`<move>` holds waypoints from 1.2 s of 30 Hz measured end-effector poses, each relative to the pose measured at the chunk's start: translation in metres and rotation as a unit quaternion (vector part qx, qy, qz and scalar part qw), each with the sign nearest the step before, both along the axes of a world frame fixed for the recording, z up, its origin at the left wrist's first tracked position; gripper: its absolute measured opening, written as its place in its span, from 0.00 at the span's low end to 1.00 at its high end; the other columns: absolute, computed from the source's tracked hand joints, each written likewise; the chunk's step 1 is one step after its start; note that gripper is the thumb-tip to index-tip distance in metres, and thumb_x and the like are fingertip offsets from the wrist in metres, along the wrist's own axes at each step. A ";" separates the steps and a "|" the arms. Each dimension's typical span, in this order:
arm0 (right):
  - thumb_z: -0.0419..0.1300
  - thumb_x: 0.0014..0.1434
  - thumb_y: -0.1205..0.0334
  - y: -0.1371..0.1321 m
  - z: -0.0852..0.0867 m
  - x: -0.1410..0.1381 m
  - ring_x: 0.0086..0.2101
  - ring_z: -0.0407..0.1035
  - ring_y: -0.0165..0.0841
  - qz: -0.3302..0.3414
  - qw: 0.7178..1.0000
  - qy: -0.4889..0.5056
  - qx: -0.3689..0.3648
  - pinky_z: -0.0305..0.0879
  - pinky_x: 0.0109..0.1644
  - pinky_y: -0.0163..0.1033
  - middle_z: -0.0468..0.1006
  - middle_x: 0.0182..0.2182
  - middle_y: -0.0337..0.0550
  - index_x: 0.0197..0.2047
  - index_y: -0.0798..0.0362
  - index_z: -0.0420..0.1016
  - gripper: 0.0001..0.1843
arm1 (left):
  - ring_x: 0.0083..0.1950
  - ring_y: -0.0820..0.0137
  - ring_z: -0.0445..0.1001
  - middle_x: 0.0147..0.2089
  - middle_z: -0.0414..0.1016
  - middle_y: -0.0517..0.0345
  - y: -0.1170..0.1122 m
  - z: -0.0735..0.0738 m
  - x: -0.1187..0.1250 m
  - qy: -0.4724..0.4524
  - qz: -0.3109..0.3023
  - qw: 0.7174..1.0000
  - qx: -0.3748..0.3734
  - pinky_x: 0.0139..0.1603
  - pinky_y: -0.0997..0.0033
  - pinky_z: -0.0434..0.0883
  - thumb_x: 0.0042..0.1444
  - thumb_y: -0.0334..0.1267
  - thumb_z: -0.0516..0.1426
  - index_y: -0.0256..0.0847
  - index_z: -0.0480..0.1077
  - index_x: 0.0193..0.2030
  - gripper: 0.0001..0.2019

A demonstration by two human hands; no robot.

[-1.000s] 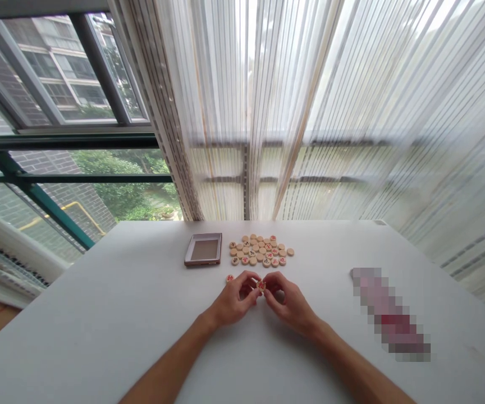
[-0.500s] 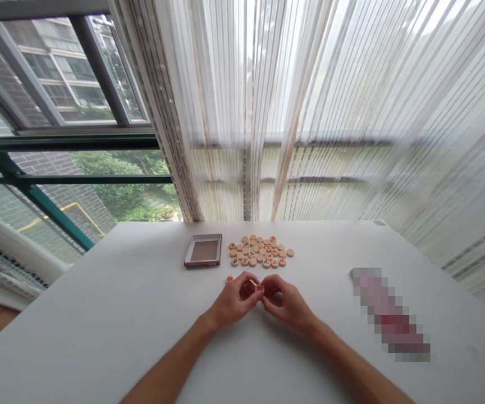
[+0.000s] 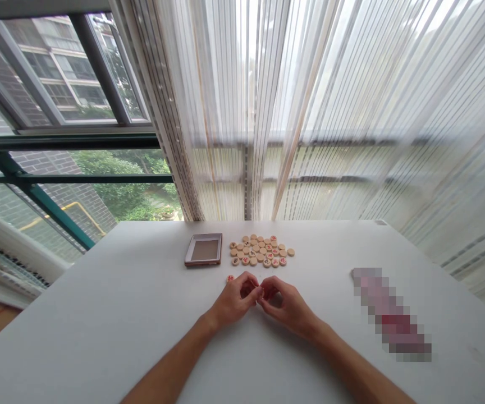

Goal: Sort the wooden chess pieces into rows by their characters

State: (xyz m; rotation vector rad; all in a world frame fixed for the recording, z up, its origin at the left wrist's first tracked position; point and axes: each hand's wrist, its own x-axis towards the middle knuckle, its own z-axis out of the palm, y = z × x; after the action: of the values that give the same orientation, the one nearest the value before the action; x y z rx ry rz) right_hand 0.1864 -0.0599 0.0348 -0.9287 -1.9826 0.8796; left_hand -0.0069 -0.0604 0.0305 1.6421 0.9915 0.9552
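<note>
My left hand (image 3: 233, 302) and my right hand (image 3: 283, 304) meet fingertip to fingertip above the white table (image 3: 111, 314), both curled shut. Between the fingertips sits a small round wooden game piece (image 3: 260, 291), mostly hidden. Another piece with a red mark (image 3: 229, 278) lies on the table just beyond my left hand. A cluster of several round wooden pieces (image 3: 260, 251) with red and black marks lies farther off, near the far edge.
A shallow rectangular tray (image 3: 204, 249) with a dark rim rests left of the cluster. A blurred-out pinkish object (image 3: 389, 314) lies at the right. Striped sheer curtains (image 3: 310, 112) hang behind the table, and a window (image 3: 57, 112) is at the left.
The red-marked piece between my fingertips showed clearly before; now my fingers have closed over it and it is nearly hidden. My hands have barely shifted.
</note>
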 end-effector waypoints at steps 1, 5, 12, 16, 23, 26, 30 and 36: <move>0.61 0.60 0.61 0.000 -0.001 0.000 0.31 0.70 0.31 -0.002 1.000 0.000 0.001 0.69 0.37 0.37 0.77 0.31 0.39 0.39 0.50 0.71 0.04 | 0.32 0.71 0.73 0.31 0.74 0.59 0.000 0.000 0.000 0.001 0.000 1.000 0.002 0.34 0.72 0.70 0.64 0.48 0.56 0.39 0.66 0.41 0.13; 0.61 0.61 0.61 0.001 -0.002 0.000 0.31 0.70 0.31 -0.010 1.000 -0.003 0.000 0.69 0.37 0.37 0.76 0.32 0.40 0.40 0.51 0.71 0.06 | 0.32 0.71 0.74 0.33 0.75 0.57 0.000 0.001 0.000 0.001 0.003 1.000 0.004 0.35 0.71 0.71 0.65 0.48 0.54 0.39 0.67 0.42 0.13; 0.60 0.62 0.58 0.003 -0.001 0.000 0.31 0.70 0.31 -0.024 1.000 0.001 0.001 0.70 0.37 0.37 0.76 0.32 0.41 0.41 0.51 0.70 0.07 | 0.31 0.70 0.74 0.30 0.73 0.59 0.001 -0.001 -0.002 0.008 0.007 1.000 0.004 0.36 0.71 0.71 0.67 0.47 0.50 0.40 0.67 0.46 0.13; 0.60 0.62 0.58 0.004 -0.002 0.001 0.31 0.70 0.31 -0.033 0.999 0.003 0.003 0.70 0.37 0.37 0.76 0.32 0.40 0.40 0.51 0.70 0.07 | 0.31 0.71 0.74 0.33 0.74 0.58 0.001 -0.002 -0.001 -0.001 0.006 1.000 -0.004 0.36 0.71 0.72 0.66 0.48 0.52 0.40 0.67 0.47 0.14; 0.60 0.63 0.59 0.003 0.001 0.002 0.32 0.70 0.32 -0.024 1.000 0.007 0.005 0.70 0.38 0.37 0.76 0.33 0.40 0.43 0.51 0.70 0.06 | 0.33 0.71 0.75 0.38 0.75 0.54 0.000 -0.002 0.000 -0.011 -0.001 1.000 0.008 0.36 0.71 0.73 0.63 0.50 0.57 0.38 0.66 0.48 0.16; 0.58 0.64 0.60 0.002 0.003 0.002 0.33 0.71 0.32 -0.019 1.000 0.008 0.009 0.70 0.40 0.38 0.77 0.35 0.42 0.43 0.51 0.70 0.05 | 0.32 0.72 0.75 0.38 0.75 0.54 0.000 -0.002 0.000 -0.015 -0.001 1.000 0.003 0.35 0.71 0.73 0.63 0.50 0.57 0.38 0.67 0.48 0.17; 0.55 0.66 0.61 0.001 0.004 0.003 0.34 0.72 0.32 -0.020 1.000 0.012 0.000 0.71 0.41 0.39 0.78 0.36 0.42 0.44 0.51 0.70 0.05 | 0.33 0.71 0.75 0.37 0.75 0.54 0.000 -0.001 0.000 -0.008 -0.002 1.000 0.006 0.35 0.71 0.73 0.62 0.48 0.58 0.38 0.66 0.49 0.16; 0.54 0.67 0.60 0.002 0.004 0.002 0.34 0.73 0.33 -0.017 0.999 0.024 -0.011 0.71 0.41 0.39 0.79 0.36 0.43 0.44 0.51 0.70 0.06 | 0.35 0.72 0.74 0.39 0.75 0.54 -0.001 0.000 -0.001 0.004 -0.007 1.000 0.023 0.37 0.71 0.73 0.61 0.44 0.59 0.38 0.66 0.50 0.15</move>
State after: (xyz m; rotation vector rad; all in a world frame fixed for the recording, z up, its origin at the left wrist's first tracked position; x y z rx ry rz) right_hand 0.1886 -0.0583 0.0392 -0.9435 -1.9142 0.8989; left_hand -0.0079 -0.0618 0.0308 1.6894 0.9687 0.9684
